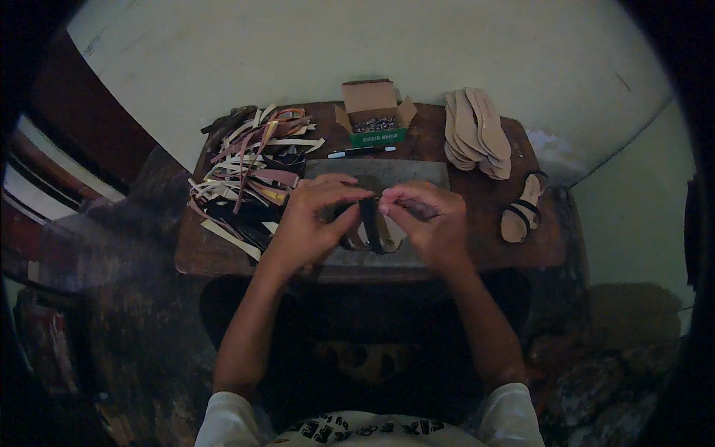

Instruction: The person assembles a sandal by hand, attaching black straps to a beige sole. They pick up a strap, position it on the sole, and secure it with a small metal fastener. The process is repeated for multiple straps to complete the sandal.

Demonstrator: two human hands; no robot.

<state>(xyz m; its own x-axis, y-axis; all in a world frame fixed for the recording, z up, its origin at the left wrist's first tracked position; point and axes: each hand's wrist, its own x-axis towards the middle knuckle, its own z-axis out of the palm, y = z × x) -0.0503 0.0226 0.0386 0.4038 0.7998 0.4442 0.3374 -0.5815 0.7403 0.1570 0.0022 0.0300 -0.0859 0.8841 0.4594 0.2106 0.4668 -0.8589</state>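
Seemingly, the left hand [314, 222] and right hand [438, 217], nearly closed, pinch a black strap [370, 221].

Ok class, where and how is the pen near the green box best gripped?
Probably mid-barrel, coming from above on the near side: the slim pen lies flat, roughly left to right, with the open green box standing just beyond it.

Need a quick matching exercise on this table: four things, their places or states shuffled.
1. Black strap
2. Cardboard box
3. Insoles
4. Pen

A. Piled at the table's right
B. Flaps open, metal pieces inside
C. Between box and grey slab
D. Between left hand and right hand

Pairs: 1-D; 2-B; 3-A; 4-C
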